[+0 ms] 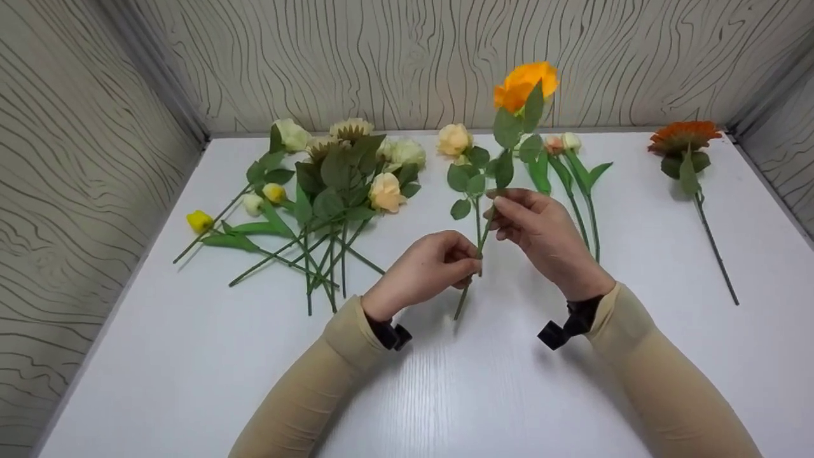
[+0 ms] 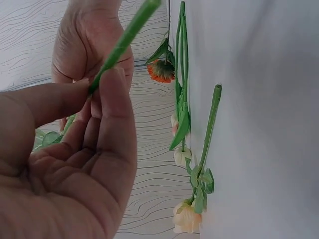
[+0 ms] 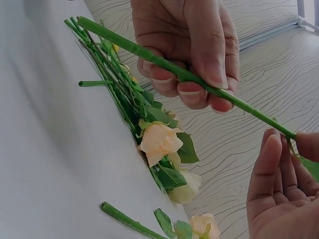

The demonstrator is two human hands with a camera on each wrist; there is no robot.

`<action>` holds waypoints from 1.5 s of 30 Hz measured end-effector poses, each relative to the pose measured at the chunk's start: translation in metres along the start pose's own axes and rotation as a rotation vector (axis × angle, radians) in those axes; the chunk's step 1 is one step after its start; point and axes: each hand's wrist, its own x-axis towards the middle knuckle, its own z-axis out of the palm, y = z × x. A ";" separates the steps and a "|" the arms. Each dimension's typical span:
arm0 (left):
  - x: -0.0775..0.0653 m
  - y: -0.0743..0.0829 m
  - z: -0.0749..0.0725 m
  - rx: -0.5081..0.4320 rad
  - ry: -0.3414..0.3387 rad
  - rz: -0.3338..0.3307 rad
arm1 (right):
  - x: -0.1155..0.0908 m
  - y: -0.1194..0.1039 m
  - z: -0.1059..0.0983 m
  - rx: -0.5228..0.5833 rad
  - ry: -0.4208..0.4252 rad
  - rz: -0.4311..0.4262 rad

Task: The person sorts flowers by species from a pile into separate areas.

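Note:
An orange rose [image 1: 526, 86] stands upright, slightly tilted, above the table, its bloom in front of the back wall. My left hand [image 1: 432, 270] pinches its green stem [image 3: 149, 57] low down, between thumb and fingertips. Higher up, just under the leaves, my right hand [image 1: 550, 238] pinches the same stem with thumb and forefinger. The cut end of the stem pokes out below the left hand. Behind the held stem, a peach rose [image 1: 455, 140] lies on the table, partly covered by the orange rose's leaves in the head view.
Left on the white table [image 1: 191, 356] lies a crossed pile of flowers, with a yellow tulip [image 1: 200, 221], a peach rose [image 1: 387, 193] and a white bloom [image 1: 407, 153]. Pale tulips [image 1: 571, 141] lie behind the right hand. An orange-red flower [image 1: 684, 137] lies far right. Patterned walls surround the table.

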 end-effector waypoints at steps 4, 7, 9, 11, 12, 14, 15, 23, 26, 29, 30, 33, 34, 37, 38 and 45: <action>-0.001 0.001 -0.001 -0.005 0.052 0.017 | -0.001 0.002 0.007 -0.017 -0.008 0.013; -0.001 0.001 -0.001 -0.014 0.078 0.029 | -0.003 0.003 0.011 -0.050 -0.006 0.022; -0.002 0.000 -0.001 -0.017 0.081 0.032 | -0.003 0.003 0.013 -0.073 -0.003 0.028; -0.002 0.000 -0.001 -0.019 0.081 0.034 | -0.004 0.003 0.014 -0.098 0.002 0.028; -0.002 0.000 -0.001 -0.020 0.080 0.034 | -0.004 0.003 0.015 -0.111 0.003 0.024; -0.001 0.000 0.000 -0.020 0.077 0.032 | -0.005 0.003 0.014 -0.134 0.006 0.016; -0.001 -0.001 0.000 -0.025 0.073 0.029 | -0.005 0.003 0.014 -0.143 0.011 0.011; -0.002 0.001 -0.001 0.001 -0.009 -0.007 | -0.002 0.004 0.012 -0.185 0.038 -0.012; -0.005 0.004 -0.003 0.117 -0.031 0.002 | 0.003 0.001 0.005 -0.231 0.052 -0.023; -0.008 0.009 -0.009 0.271 -0.018 0.039 | 0.016 -0.005 -0.005 -0.292 0.083 -0.005; -0.010 0.011 -0.012 0.309 -0.006 0.053 | 0.022 -0.007 -0.008 -0.314 0.095 0.018; -0.016 0.018 -0.024 0.379 0.033 0.082 | 0.044 -0.013 -0.010 -0.415 0.109 0.112; -0.018 0.020 -0.029 0.385 0.044 0.087 | 0.051 -0.013 -0.009 -0.451 0.107 0.143; -0.025 0.024 -0.042 0.376 0.072 0.096 | 0.073 -0.009 -0.005 -0.550 0.092 0.211; -0.027 0.025 -0.046 0.365 0.083 0.096 | 0.078 -0.006 -0.004 -0.573 0.087 0.221; -0.036 0.032 -0.061 0.275 0.121 0.100 | 0.098 0.021 -0.002 -0.748 0.052 0.282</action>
